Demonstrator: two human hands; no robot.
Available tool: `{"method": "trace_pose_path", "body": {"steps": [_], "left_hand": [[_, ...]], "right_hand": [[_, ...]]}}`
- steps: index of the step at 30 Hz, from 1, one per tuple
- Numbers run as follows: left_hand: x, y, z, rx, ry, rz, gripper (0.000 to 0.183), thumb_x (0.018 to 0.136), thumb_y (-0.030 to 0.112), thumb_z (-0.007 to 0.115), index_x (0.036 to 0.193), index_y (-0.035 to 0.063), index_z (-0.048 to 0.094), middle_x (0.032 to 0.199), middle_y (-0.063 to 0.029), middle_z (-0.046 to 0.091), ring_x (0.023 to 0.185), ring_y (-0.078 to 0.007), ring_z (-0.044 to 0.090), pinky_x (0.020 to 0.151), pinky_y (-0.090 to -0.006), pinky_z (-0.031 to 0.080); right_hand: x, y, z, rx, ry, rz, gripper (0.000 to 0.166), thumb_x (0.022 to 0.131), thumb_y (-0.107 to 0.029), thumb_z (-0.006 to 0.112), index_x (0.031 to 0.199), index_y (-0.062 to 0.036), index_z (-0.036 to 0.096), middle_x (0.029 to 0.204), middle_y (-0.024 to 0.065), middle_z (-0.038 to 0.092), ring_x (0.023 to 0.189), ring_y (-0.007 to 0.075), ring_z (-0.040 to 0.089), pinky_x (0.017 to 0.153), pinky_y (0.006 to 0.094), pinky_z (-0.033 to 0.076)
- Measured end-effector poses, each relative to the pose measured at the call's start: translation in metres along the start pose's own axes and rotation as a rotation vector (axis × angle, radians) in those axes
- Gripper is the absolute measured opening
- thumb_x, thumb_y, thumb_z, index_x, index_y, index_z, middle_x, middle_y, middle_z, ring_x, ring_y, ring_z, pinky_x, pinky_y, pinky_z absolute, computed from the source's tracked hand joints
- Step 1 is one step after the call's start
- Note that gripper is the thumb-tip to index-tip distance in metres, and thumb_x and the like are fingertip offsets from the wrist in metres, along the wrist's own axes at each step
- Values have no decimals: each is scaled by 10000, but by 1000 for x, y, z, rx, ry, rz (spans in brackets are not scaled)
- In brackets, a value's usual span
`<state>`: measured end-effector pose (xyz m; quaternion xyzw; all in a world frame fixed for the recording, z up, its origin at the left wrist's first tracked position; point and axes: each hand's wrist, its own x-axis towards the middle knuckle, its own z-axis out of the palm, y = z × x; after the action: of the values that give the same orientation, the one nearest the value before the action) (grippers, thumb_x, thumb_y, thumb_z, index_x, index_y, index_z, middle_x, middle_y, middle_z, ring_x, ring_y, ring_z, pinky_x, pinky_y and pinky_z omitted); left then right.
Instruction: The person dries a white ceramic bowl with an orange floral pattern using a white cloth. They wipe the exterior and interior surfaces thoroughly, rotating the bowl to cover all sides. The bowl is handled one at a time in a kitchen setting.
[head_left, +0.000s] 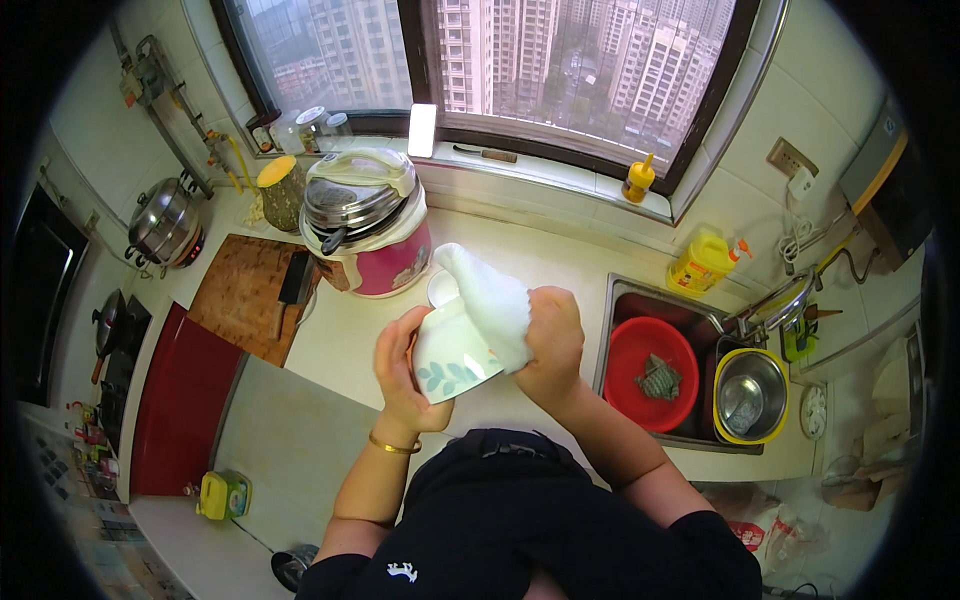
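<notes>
My left hand (401, 375) grips a white bowl (450, 352) with a pale green leaf pattern, tilted on its side above the counter. A white cloth (487, 307) is bunched in my right hand (553, 345) and lies against the bowl's rim, partly covering it. Part of the cloth hangs out past the far side of the bowl. Behind the bowl a small white round dish (442, 288) shows on the white countertop (495, 240); most of it is hidden.
An electric cooker (375, 259) stands behind my left hand, beside a wooden cutting board (240, 292) with a cleaver (292, 279). To the right, the sink (611, 300) holds a red basin (616, 375) and a metal bowl (757, 382). A yellow bottle (697, 266) stands behind it.
</notes>
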<state>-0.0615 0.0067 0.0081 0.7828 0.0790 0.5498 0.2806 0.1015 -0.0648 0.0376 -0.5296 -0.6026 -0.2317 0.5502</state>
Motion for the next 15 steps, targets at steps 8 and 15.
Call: {"method": "trace_pose_path", "body": {"steps": [8,15], "left_hand": [[6,13,19,-100,260,-105,858,808,254,668,1381,133,41,1270,-243,426,1119,-295,475,944,-409,387],[-19,-13,36,-220,209,-87,926,784,289,702,1396,151,21,1323,-224,370,1210,-305,401,1006,-423,331]], "right_hand": [[-23,12,8,424,-35,673,232,815,-26,599,1040,23,571,991,109,613,870,206,587,731,285,472],[-70,19,29,808,141,1029,265,894,-77,452,1130,10,537,1030,86,603,916,186,593,788,305,483]]}}
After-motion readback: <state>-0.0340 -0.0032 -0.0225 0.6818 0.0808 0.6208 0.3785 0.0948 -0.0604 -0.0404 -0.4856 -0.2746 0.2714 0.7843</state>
